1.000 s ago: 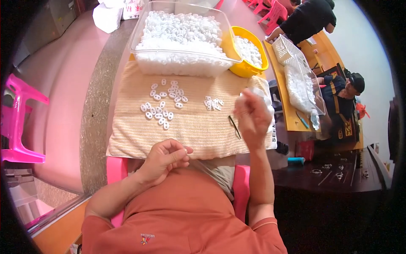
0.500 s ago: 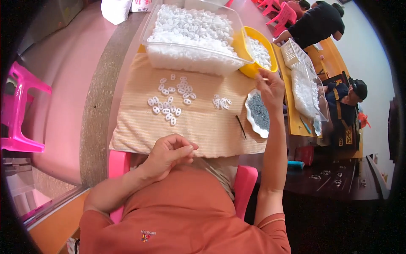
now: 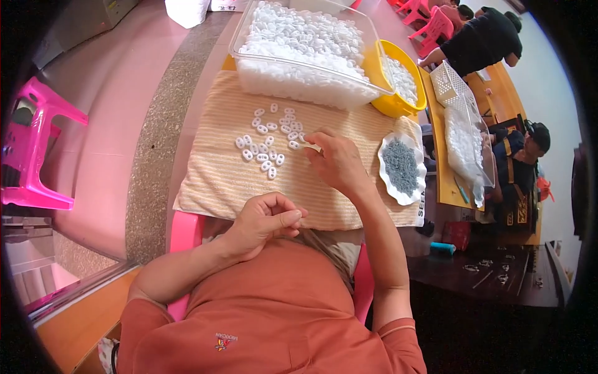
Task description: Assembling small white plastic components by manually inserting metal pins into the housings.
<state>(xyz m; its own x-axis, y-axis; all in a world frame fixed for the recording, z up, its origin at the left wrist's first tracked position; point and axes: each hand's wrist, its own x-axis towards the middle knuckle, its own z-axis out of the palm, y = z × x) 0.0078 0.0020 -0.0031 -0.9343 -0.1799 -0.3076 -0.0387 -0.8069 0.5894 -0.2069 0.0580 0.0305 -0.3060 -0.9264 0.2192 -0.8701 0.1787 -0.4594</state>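
Observation:
My right hand (image 3: 336, 161) is low over the towel (image 3: 212, 156), its fingertips closed on a small white piece (image 3: 310, 146) at the right edge of a loose group of white two-holed oval pieces (image 3: 262, 156). The held piece is partly hidden by the fingers. Near the towel's front edge, my left hand (image 3: 269, 223) is held against my body with thumb and forefinger pressed together. Anything between those fingertips is too small to make out. Right of my right hand lies a scalloped white dish (image 3: 387, 185) of small grey bits (image 3: 400, 165).
A clear plastic bin (image 3: 293, 70) heaped with white pieces stands at the back, beside a yellow basin (image 3: 391, 107) holding more. Pink stools (image 3: 40, 146) are at the left. Co-workers (image 3: 523, 156) sit at a wooden table (image 3: 443, 181) on the right.
My right hand has come from the front of the yellow basin down and left to the oval pieces, now covering the small separate pile. My left hand stays near my body. The whole view has shifted slightly.

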